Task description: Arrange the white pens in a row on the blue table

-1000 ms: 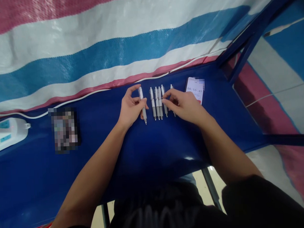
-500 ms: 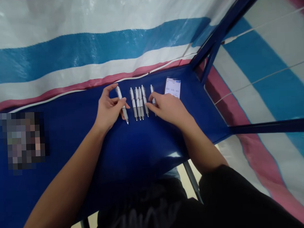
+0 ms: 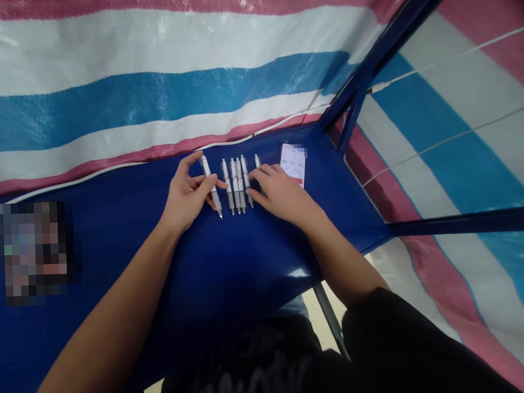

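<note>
Right, in the head view, six pens are seen on the blue table, at its far side. The held pen is gripped by the left hand, thumb across the barrel and a fingertip at its top; it is tilted a little, tip towards the person. Just beside it a row of four is laid out, near parallel, tips to the near side, the middle two closest together. Over the row's right edge the right hand is held with fingers curved and thumb apart; whether anything is pinched there cannot be told. The end pen is partly hidden under those fingers.

So, as a judgement: four are already lined up, while the held pen and the end pen are left standing off from that close group.

Beyond the right hand a phone is laid face up, a timer shown. At far left a masked thing cannot be made out. Glare is caught near the table's front edge. Behind, a striped sheet is hung, with a white cord run along its foot; at right, a blue frame is set. Below, pale floor is glimpsed.
</note>
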Tool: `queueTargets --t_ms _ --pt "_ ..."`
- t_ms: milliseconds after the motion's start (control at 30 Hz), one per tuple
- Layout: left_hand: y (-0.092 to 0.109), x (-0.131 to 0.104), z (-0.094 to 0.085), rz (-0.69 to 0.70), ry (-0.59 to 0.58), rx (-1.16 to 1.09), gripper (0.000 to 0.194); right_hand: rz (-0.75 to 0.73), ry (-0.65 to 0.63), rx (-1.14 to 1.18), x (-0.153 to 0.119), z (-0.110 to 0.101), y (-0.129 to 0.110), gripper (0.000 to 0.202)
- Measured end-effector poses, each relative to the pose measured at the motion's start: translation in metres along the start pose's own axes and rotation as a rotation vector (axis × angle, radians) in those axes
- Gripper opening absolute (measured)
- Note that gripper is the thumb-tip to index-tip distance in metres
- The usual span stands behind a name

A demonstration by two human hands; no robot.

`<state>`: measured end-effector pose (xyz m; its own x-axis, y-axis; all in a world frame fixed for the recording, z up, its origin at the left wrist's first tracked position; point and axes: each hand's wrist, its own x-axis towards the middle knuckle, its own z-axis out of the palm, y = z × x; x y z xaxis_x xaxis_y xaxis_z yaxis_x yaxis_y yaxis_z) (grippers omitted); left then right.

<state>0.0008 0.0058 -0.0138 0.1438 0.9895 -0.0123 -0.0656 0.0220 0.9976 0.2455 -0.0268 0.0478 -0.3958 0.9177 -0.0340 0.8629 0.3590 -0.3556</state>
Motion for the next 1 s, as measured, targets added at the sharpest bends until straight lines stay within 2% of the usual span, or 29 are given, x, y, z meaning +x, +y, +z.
queueTargets --t_ms 433,567,667,900,1000 --pt "-0.001 0.0 0.005 -0.039 0.015 0.025 0.064 -0.021 -0.021 0.084 0.002 0.008 -0.001 0.032" --pt "-0.002 0.001 0.004 -0.069 0.067 0.043 0.076 -0.027 -0.001 0.096 0.005 0.011 -0.003 0.04" --pt "-0.001 0.002 0.0 -0.044 0.08 0.069 0.081 -0.043 0.005 0.115 0.006 0.012 -0.002 0.037" --pt "0.006 0.002 -0.004 -0.01 0.11 0.127 0.056 -0.071 0.007 0.127 0.006 0.012 0.0 0.033" --pt "0.009 0.001 -0.003 -0.018 0.146 0.126 0.055 -0.072 0.04 0.114 0.006 0.01 0.0 0.031"
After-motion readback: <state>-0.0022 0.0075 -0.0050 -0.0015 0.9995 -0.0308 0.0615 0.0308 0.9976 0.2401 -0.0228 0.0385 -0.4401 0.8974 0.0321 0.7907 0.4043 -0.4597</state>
